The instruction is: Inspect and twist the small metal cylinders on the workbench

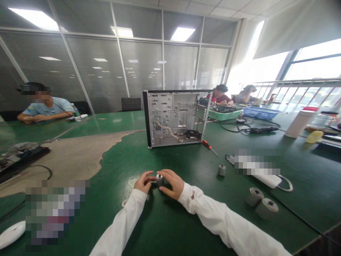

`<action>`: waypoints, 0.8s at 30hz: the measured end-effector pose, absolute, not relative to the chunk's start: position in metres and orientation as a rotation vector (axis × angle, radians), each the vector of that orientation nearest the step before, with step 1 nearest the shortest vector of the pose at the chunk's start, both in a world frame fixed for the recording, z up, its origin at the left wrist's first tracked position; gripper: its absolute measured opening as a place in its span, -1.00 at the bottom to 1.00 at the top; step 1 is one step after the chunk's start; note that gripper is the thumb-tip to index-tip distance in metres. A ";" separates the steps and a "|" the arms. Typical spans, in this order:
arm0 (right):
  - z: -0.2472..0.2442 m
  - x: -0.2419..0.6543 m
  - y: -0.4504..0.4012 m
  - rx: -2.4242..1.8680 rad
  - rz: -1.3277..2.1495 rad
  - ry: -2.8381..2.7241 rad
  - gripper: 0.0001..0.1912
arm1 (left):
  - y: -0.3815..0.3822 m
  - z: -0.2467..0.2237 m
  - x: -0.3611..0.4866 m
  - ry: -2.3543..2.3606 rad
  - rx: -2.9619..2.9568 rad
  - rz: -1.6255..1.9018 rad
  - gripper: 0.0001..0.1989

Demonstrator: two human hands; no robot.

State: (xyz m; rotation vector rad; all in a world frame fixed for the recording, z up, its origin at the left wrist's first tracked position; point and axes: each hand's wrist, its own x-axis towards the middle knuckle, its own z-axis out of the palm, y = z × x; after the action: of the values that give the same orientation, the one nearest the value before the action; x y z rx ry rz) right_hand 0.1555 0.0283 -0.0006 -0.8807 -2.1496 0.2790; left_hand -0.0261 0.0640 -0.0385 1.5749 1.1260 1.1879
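Two bare hands sit close together: the left hand (144,182) and right hand (172,184) both curl closed around one small metal cylinder (160,180), held upright over the green table (186,227). One similar cylinder (222,170) stands to the right, near two fatter grey rolls (254,196), and one screwdriver (209,147) lies just beside one open computer case (176,119).
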 end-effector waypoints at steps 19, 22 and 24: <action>-0.013 0.314 -0.020 -1.897 -0.467 -1.766 -0.63 | 0.057 -0.029 -0.017 1.191 1.712 1.086 -0.64; -0.010 0.328 -0.022 -2.022 -0.671 -1.555 -0.59 | 0.057 -0.029 -0.017 1.211 1.709 1.094 -0.65; -0.001 0.321 -0.024 -1.966 -0.751 -1.539 -0.60 | 0.057 -0.029 -0.017 1.213 1.697 1.101 -0.64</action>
State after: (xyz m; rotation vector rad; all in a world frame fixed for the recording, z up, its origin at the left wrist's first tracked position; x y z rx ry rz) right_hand 0.3212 -0.0235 -0.0011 -1.9661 -1.5386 -0.7508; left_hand -0.0169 0.0569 -0.0288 1.6974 1.2134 1.1007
